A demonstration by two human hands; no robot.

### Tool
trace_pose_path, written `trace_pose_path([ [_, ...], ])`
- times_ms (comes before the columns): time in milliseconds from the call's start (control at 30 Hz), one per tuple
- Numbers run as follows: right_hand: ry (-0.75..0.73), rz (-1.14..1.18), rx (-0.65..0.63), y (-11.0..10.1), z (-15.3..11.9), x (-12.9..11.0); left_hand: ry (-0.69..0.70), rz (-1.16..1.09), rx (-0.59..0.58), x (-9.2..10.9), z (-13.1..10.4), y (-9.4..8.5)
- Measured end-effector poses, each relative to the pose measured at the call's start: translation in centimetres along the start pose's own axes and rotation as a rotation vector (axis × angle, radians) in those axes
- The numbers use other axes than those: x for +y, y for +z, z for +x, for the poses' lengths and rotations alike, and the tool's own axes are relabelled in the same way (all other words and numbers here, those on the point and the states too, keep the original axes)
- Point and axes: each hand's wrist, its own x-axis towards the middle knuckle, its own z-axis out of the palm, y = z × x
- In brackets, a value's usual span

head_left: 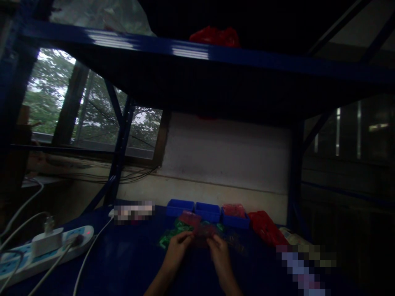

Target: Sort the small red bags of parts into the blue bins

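Observation:
Between my two hands is a small, clear reddish plastic packet (202,231), blurred and dim. My left hand (179,245) pinches its left edge, thumb and fingers pressed together. On the opposite edge, my right hand (218,247) closes its fingertips the same way. What the packet contains I cannot make out. Just beyond the hands lie green packets (166,238) and a pink packet (189,218). Some clear packets (236,241) lie to the right of my right hand.
Blue bins (180,207) line the back; the right bin (236,222) holds pink packets. A red plastic bag (268,228) lies beside it. At left, a power strip (78,239) trails white cables across the blue tabletop (123,259). A blue shelf beam (262,58) spans overhead.

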Motion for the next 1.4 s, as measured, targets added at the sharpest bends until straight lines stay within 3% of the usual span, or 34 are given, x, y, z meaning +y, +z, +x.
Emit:
trace_pose_path([
  [300, 0.129, 0.093, -0.011, -0.5, 1.1, 0.9, -0.071, 0.000, 0.038, -0.5, 0.2, 0.4],
  [567, 0.025, 0.043, -0.017, -0.4, -0.1, 0.1, -0.043, -0.057, 0.012, -0.3, 0.1, 0.7],
  [700, 0.014, 0.007, -0.014, -0.5, -0.2, 0.2, -0.048, 0.023, -0.053, 0.0, -0.2, 1.0],
  [833, -0.004, -0.080, 0.023, -0.4, 0.0, 0.1, 0.011, 0.124, -0.060, -0.4, -0.2, 1.1],
  [1000, -0.085, -0.237, 0.098, 0.1, -0.2, -0.5, 0.037, 0.068, -0.070, -0.6, 0.1, 0.8],
  [1200, 0.022, -0.235, -0.162, 1.0, -1.3, -1.3, 0.061, 0.066, -0.114, 1.1, -0.7, 1.0],
  [1400, 0.005, -0.072, -0.164, 0.8, -0.8, -0.1, 0.008, -0.059, -0.219, 0.7, -0.9, 0.9],
])
